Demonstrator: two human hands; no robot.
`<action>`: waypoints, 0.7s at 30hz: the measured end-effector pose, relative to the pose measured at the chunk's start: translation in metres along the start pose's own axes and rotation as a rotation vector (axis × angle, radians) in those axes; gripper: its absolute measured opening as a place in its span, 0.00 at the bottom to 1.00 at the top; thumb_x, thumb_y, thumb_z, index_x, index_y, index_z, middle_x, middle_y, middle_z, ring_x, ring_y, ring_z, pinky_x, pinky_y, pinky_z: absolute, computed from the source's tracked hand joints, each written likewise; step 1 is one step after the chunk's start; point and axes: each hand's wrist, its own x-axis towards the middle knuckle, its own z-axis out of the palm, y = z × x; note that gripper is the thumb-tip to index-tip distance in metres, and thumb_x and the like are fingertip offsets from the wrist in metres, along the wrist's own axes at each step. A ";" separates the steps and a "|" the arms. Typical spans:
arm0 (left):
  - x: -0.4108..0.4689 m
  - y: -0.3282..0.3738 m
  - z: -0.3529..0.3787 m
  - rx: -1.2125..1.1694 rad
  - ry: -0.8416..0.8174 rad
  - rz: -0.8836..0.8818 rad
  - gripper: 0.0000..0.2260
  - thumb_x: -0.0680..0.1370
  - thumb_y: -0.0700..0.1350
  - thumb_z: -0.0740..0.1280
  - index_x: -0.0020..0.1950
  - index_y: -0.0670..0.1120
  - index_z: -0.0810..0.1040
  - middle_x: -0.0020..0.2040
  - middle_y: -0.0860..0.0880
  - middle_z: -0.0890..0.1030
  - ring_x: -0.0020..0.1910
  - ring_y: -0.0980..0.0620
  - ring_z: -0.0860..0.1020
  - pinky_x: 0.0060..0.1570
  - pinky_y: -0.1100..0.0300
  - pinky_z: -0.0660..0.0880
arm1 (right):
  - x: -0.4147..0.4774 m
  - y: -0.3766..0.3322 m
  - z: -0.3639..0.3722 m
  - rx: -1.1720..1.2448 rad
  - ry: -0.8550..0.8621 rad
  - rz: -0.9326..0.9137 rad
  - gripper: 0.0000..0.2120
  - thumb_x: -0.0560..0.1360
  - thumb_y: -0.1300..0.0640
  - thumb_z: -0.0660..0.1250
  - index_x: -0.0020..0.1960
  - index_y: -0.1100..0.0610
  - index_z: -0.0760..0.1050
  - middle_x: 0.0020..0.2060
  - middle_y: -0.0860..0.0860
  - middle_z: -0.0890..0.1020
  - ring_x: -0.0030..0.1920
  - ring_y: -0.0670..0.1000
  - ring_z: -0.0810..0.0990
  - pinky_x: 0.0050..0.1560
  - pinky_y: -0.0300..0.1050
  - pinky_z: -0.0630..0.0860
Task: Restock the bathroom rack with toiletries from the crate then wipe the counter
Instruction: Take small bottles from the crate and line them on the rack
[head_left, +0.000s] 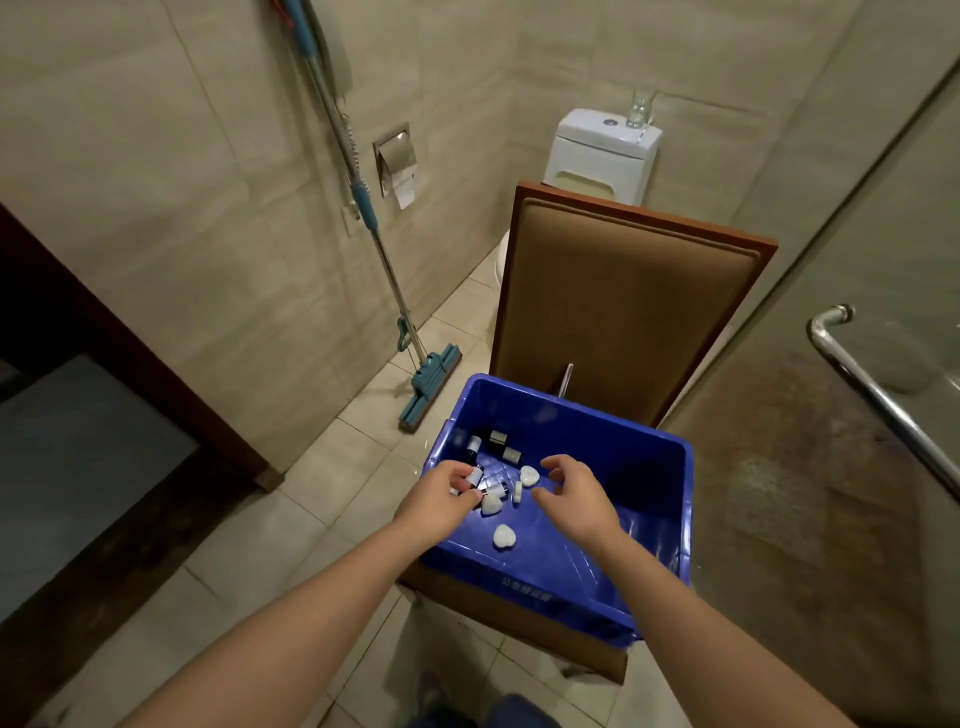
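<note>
Now both hands are down inside the blue crate (613, 457), which sits on the seat of a brown padded chair (623, 291). The left hand (441, 501) is at the crate's left wall, its fingers (464, 475) curled around a small bottle with a white cap (475, 477), thumb tucked underneath, so that one is gripped. The right hand (574, 493) hovers just beside it with its fingers (558, 462) spread and bent, holding nothing, thumb pointing toward the scattered toiletries.

On the crate floor between the hands lie white heart-shaped soaps: one (529, 475) just off the right fingertips, another (491, 504) touching the left thumb, and a third (504, 536) nearer the person, lying apart. A small white round piece (518, 492) stands on edge between the first two. Toward the far left corner lie more dark mini bottles (498, 441) with pale labels, tumbled on their sides.

Beyond the chair stands a white toilet (602, 150) with a clear glass (640, 109) on its tank. A blue sponge mop (431, 382) leans on the tiled wall at left, close to a wall-mounted paper holder (396, 158). At right, a glass shower door carries a chrome handle (878, 395). No rack or worktop is in view.
</note>
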 end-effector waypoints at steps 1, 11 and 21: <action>0.004 -0.003 -0.002 -0.006 -0.008 -0.004 0.17 0.78 0.48 0.68 0.66 0.50 0.72 0.55 0.53 0.77 0.55 0.53 0.76 0.55 0.58 0.74 | 0.003 -0.001 0.002 -0.001 0.000 0.010 0.21 0.78 0.53 0.65 0.70 0.51 0.68 0.65 0.52 0.72 0.53 0.48 0.75 0.54 0.48 0.78; 0.054 -0.019 0.010 -0.077 -0.111 -0.098 0.18 0.78 0.51 0.68 0.66 0.51 0.71 0.52 0.55 0.77 0.54 0.55 0.76 0.51 0.61 0.72 | 0.052 0.007 0.016 -0.032 -0.025 0.085 0.20 0.78 0.53 0.66 0.69 0.51 0.68 0.65 0.52 0.72 0.57 0.49 0.75 0.54 0.46 0.76; 0.130 -0.043 0.046 -0.212 -0.097 -0.334 0.16 0.77 0.49 0.70 0.62 0.49 0.73 0.46 0.59 0.76 0.49 0.57 0.75 0.49 0.63 0.68 | 0.150 0.052 0.061 0.013 -0.145 0.181 0.18 0.78 0.54 0.65 0.67 0.51 0.70 0.63 0.51 0.73 0.52 0.49 0.76 0.49 0.46 0.76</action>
